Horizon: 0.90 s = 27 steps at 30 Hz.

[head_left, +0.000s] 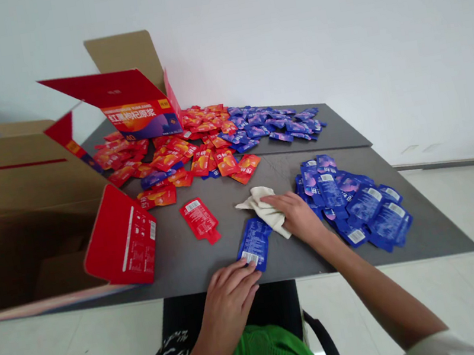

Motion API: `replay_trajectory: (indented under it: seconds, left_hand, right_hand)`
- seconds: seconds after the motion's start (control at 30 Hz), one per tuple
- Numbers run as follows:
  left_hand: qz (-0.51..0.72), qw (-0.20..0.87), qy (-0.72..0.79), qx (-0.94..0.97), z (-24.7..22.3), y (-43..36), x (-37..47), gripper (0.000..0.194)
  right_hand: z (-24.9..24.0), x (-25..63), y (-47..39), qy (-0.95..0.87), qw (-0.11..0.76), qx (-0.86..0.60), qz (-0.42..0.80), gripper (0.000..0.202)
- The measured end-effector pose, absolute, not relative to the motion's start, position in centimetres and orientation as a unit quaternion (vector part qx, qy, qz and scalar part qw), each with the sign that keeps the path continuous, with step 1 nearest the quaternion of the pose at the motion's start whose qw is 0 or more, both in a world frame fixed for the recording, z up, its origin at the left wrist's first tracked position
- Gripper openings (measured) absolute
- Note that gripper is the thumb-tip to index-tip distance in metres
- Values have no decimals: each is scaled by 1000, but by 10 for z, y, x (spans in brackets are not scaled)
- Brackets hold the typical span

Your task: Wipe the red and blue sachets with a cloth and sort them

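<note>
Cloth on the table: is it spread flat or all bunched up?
Bunched up: the cloth lies in creased folds under the right hand, one corner sticking out.

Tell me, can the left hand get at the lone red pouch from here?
Probably yes: the red pouch lies by itself on the table, ahead of the left hand, with nothing between them. Its fingertips rest on the blue pouch, so they would likely lift off first.

The pouch (253,239) is blue, the cloth (268,212) cream.
</note>
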<state>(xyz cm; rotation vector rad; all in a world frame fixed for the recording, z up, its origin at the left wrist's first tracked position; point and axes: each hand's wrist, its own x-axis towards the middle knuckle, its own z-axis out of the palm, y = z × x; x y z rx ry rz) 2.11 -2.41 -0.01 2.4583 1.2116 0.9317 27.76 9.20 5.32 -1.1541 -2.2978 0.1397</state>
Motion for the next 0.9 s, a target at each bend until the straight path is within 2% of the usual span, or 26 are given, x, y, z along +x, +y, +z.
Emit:
replay_trajectory:
  seconds: [0.13, 0.27, 0.37, 0.5, 0.63, 0.73, 0.8, 0.9]
  left_hand:
    - [321, 125, 415, 842, 0, -25, 22, 25]
    - [321, 117, 428, 837, 3, -26, 23, 21]
    - [314, 121, 425, 841, 5, -25, 22, 21]
    - [323, 119, 421, 839, 5, -25, 22, 25]
    - [329, 123, 421, 837, 4, -26, 23, 25]
    - [336, 116, 429, 831, 3, -26, 23, 18]
    - [335, 114, 433, 829, 3, -26, 23, 19]
    - [333, 122, 423, 834, 4, -26, 23, 20]
  right_hand:
    - [67, 268, 60, -848, 331, -409, 59, 53]
    - [55, 247, 19, -895, 263, -328, 149, 65]
    - [40, 253, 41, -888, 262, -346, 155, 61]
    - [46, 277, 89, -857, 291, -419, 64, 49]
    - [66, 270, 64, -837, 342, -422, 57, 54]
    - [64, 252, 27, -890, 277, -343, 118, 64]
    - [54, 249, 24, -907, 238, -311, 152, 64]
    - [43, 263, 56, -888, 271, -348, 127, 56]
